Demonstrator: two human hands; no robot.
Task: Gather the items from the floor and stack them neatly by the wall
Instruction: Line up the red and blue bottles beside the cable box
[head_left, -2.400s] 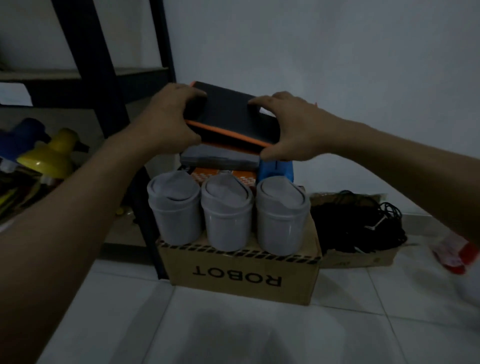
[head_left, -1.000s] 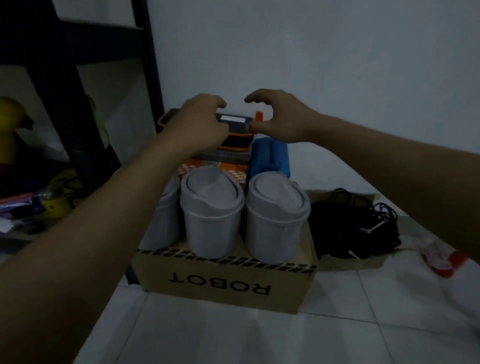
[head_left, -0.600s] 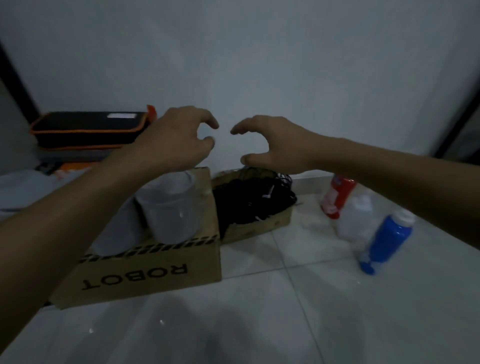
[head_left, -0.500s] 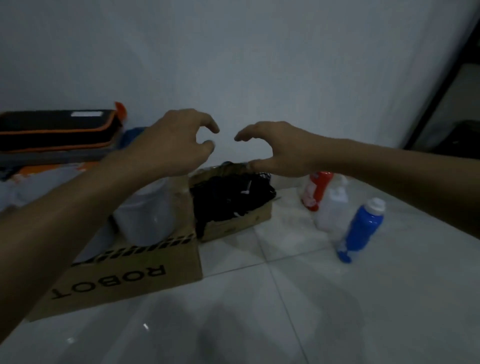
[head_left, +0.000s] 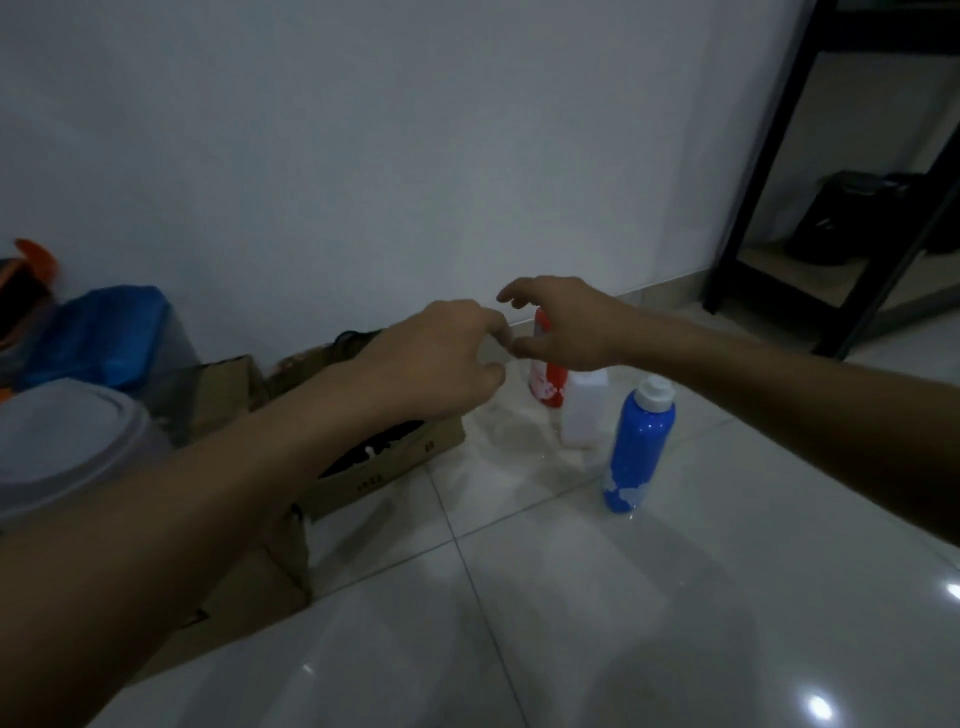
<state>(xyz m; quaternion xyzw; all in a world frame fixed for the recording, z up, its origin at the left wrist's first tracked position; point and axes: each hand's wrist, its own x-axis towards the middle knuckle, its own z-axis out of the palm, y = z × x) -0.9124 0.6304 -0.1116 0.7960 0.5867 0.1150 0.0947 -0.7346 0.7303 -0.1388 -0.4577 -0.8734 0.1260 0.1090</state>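
Both hands have let go of the black-and-orange case, now a sliver at the 9 o'clock edge (head_left: 26, 280), and swung right with the view toward three bottles standing upright on the white tiled floor (head_left: 623, 597). A blue bottle (head_left: 640, 447) with a white cap stands nearest, at about 4 o'clock from the hands; a translucent white bottle (head_left: 583, 408) is just beside it toward the wall, and a red bottle (head_left: 546, 382) with white markings stands closest to the wall, partly hidden behind the right hand. At 8 o'clock an open cardboard box (head_left: 384, 475) of black cables sits by the wall, beside a grey lidded bin (head_left: 67, 447) and a blue item (head_left: 98, 332). A black shelf frame (head_left: 769, 156) stands at 2 o'clock. The left hand (head_left: 441, 358) and right hand (head_left: 566, 322) hover almost touching, fingers loosely curled, holding nothing.
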